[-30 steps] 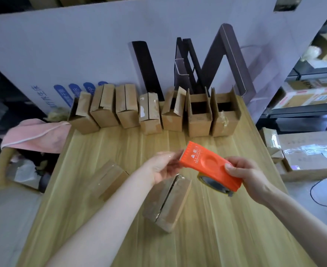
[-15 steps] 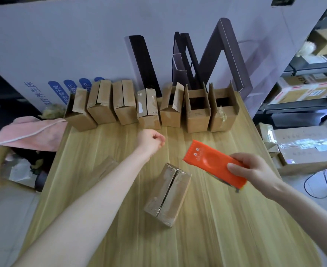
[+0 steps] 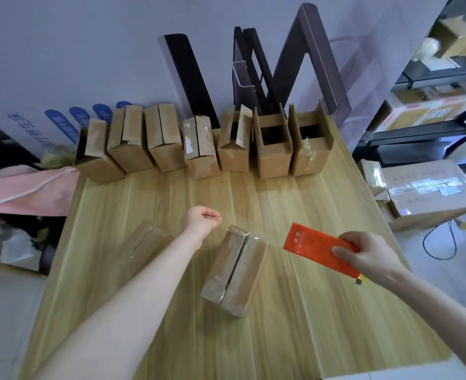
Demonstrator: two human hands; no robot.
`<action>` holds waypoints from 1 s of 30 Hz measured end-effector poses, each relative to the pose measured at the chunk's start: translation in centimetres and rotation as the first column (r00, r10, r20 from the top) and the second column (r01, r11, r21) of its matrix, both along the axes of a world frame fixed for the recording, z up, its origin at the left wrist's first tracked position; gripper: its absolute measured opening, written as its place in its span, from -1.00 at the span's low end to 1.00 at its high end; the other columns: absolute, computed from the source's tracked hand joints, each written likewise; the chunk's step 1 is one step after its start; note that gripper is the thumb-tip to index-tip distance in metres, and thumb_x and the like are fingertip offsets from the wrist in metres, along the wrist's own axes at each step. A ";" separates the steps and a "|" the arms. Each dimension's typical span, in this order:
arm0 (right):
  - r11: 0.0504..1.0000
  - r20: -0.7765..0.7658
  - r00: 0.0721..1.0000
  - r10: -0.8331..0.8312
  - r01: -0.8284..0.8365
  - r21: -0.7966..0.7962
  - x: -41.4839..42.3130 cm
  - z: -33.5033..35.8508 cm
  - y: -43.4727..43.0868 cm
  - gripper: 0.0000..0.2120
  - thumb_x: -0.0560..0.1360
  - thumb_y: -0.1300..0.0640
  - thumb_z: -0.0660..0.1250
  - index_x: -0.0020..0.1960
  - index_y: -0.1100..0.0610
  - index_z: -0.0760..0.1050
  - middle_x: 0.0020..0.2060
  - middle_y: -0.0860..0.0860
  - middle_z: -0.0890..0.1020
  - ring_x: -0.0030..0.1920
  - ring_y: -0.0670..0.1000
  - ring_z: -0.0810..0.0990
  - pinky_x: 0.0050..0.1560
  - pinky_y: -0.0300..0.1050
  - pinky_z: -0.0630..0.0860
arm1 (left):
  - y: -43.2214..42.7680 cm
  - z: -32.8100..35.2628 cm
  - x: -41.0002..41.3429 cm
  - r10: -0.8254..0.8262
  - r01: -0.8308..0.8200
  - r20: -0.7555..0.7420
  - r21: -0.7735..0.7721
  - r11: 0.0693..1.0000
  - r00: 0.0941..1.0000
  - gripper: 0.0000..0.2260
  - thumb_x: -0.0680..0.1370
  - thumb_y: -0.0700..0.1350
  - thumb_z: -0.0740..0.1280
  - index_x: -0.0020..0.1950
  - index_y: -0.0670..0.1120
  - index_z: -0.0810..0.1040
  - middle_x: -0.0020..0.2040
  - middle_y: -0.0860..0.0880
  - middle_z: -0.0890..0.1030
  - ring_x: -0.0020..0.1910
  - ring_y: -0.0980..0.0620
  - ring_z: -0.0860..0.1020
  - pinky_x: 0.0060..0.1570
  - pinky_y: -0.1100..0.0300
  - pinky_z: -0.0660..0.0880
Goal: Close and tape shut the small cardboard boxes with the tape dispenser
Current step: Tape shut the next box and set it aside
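Taping a loose box one-handed, asking for trouble

Got the small box (image 3: 233, 272) lying mid-frame on the table (image 3: 295, 338), flaps folded in but centre seam gaping a bit. Holding the orange tape dispenser (image 3: 318, 249) just right of it, not touching, right hand (image 3: 369, 256) fingers wrapped round the back end. Parking the left hand (image 3: 200, 222) just up-left of the box, fingers curled into a loose fist, nothing visible in them. Without pinning the box first, likely to shove it sideways or spring the flaps when dragging tape across, maybe lay the strip crooked off the seam. Further out: another box (image 3: 144, 248) at left behind the forearm, a row of boxes (image 3: 199, 149) along the back, several open.
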State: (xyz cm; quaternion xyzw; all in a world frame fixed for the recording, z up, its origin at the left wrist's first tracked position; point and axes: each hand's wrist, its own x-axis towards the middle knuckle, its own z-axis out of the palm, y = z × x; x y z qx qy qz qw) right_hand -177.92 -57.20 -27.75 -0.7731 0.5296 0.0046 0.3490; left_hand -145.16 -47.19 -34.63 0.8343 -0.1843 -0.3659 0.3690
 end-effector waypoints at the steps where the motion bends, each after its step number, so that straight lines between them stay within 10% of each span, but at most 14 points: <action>1: 1.000 -0.029 1.000 0.006 -0.006 0.001 0.3 -0.1 0.1 -0.88 0.44 0.00 0.36 -0.27 -0.05 0.52 -0.38 -0.07 0.61 -0.36 0.03 0.62 -0.43 -0.17 0.35 | 0.0 -0.5 0.0 0.010 -0.010 0.007 0.013 1.000 1.000 -0.80 0.42 -0.32 0.46 -0.28 -0.05 0.58 -0.35 0.00 0.59 -0.29 -0.02 0.54 -0.16 0.16 0.48; 9: 0.999 -0.215 0.976 0.040 -0.044 -0.015 2.9 -2.0 0.8 -0.95 0.48 -0.03 0.30 -0.14 -0.09 0.51 -0.35 -0.11 0.59 -0.58 -0.08 0.57 -0.44 -0.25 0.45 | 0.2 -3.9 -1.1 0.041 -0.041 0.009 0.087 0.995 0.999 -0.83 0.49 -0.26 0.42 -0.25 -0.03 0.60 -0.18 -0.01 0.66 -0.23 0.04 0.60 -0.08 0.15 0.58; 14: 0.990 -0.300 0.951 0.081 -0.112 -0.088 4.7 -2.7 1.3 -0.82 0.46 -0.07 0.26 -0.03 -0.02 0.56 -0.28 -0.06 0.62 -0.38 0.01 0.57 -0.24 -0.15 0.57 | -0.1 -5.1 -2.3 0.016 -0.020 0.030 0.122 0.992 0.999 -0.77 0.54 -0.28 0.28 -0.21 -0.03 0.64 -0.07 0.01 0.69 -0.12 0.03 0.61 0.02 0.12 0.58; 20: 0.970 -0.341 0.935 0.094 -0.164 -0.182 6.1 -2.7 2.0 -0.79 0.49 -0.09 0.24 -0.05 0.02 0.55 -0.32 -0.08 0.52 -0.27 0.03 0.49 -0.44 -0.23 0.24 | -0.1 -4.8 -2.6 -0.271 0.162 0.232 0.401 0.902 0.934 -0.62 0.64 -0.02 0.15 0.47 0.04 0.36 0.41 0.03 0.46 0.30 -0.06 0.49 0.11 0.13 0.45; 24: 0.955 -0.345 0.931 0.117 -0.201 -0.217 6.7 -2.7 2.4 -0.76 0.50 -0.10 0.21 -0.04 0.04 0.53 -0.30 -0.07 0.53 -0.26 0.04 0.48 -0.43 -0.20 0.23 | 1.4 -5.2 -3.3 -0.033 0.023 0.163 0.060 0.998 0.986 -0.59 0.65 0.03 0.17 0.47 -0.08 0.35 0.41 -0.04 0.45 0.37 -0.02 0.43 0.34 0.12 0.34; 30: 0.920 -0.404 0.891 0.207 -0.317 -0.228 9.0 -1.0 2.4 -0.81 0.52 -0.05 0.19 -0.11 0.03 0.50 -0.33 -0.06 0.48 -0.26 0.06 0.44 -0.45 -0.18 0.19 | 2.7 -5.8 -5.5 -0.126 0.137 0.081 -0.153 0.979 0.989 -0.79 0.62 0.00 0.23 0.23 0.01 0.49 0.16 0.08 0.57 0.20 0.06 0.50 0.15 0.22 0.37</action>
